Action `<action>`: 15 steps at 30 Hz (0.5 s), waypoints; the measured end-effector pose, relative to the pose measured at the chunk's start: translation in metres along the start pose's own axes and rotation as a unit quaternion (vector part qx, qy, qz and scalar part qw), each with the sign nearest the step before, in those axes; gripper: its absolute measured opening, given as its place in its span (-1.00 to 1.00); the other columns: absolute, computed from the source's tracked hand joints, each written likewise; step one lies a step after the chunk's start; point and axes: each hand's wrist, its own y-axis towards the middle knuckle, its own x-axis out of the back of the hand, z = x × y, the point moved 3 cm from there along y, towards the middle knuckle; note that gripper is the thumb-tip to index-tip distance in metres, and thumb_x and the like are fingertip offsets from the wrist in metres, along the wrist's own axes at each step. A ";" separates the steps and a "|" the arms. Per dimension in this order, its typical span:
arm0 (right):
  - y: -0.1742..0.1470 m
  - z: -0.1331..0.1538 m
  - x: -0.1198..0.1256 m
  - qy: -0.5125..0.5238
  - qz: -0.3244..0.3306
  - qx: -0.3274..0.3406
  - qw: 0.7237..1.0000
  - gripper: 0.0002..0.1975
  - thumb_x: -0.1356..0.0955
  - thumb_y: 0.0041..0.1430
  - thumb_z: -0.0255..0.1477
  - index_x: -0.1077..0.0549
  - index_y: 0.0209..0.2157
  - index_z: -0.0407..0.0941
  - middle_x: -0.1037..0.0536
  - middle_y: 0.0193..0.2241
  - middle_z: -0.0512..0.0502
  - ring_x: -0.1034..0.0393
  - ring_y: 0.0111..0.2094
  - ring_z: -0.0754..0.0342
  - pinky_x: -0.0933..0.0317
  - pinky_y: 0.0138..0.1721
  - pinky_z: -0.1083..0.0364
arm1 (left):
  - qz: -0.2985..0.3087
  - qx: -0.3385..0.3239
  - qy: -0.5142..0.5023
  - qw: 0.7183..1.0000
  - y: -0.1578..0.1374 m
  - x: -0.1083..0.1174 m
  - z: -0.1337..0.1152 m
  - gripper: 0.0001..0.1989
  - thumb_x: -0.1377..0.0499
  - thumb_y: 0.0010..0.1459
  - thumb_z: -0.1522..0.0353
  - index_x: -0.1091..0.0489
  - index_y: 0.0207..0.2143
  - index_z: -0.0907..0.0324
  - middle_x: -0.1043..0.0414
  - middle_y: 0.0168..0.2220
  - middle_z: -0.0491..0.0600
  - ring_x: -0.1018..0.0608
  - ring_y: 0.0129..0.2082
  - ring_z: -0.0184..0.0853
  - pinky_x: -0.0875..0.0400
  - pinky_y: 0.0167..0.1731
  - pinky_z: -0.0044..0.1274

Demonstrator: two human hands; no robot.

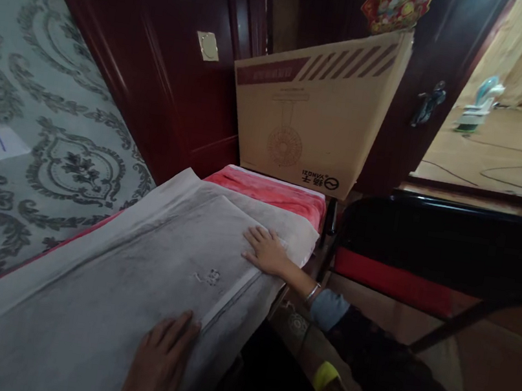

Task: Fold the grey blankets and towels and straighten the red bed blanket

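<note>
Carefully — mind the grey sheet (132,268), which lies in front of the cardboard box (321,119), on top of a red cloth (266,190) that shows at the end nearest that box. Your right hand (268,251) is spread on the sheet at the part closer to the box; your left hand (158,360) touches it farther from the box. The fingers of both are laid out over the surface, pinching nothing that shows. How hard they press, I cannot tell.

Creasing looks the likeliest trouble: a pale strip (233,292), perhaps a fold or seam, runs between your hands, and pushing them toward each other could buckle it. Uneven pressure is another cause — lean harder on the hand nearer the box and the whole sheet may skew across the red cloth, which could let it slip.

The bracelet (313,293) on your right wrist sits close to the sheet's side edge, so a low sweep could catch that edge and lift or tear it. And the black chair (449,250) stands to the right of the box; swing your right elbow wide and you may knock it.
</note>
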 end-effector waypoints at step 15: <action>0.017 -0.001 0.016 0.006 0.021 -0.033 0.999 -0.40 -0.13 0.44 -0.11 -0.20 0.35 -0.11 -0.17 0.35 -0.29 0.02 0.38 -0.17 0.10 0.32 -0.26 | 0.092 0.161 -0.316 0.930 0.012 0.014 0.055 -0.70 -0.02 0.35 0.27 -0.56 -0.08 -0.07 -0.63 -0.09 -0.08 -0.65 -0.11 -0.31 -0.59 -0.08 -0.49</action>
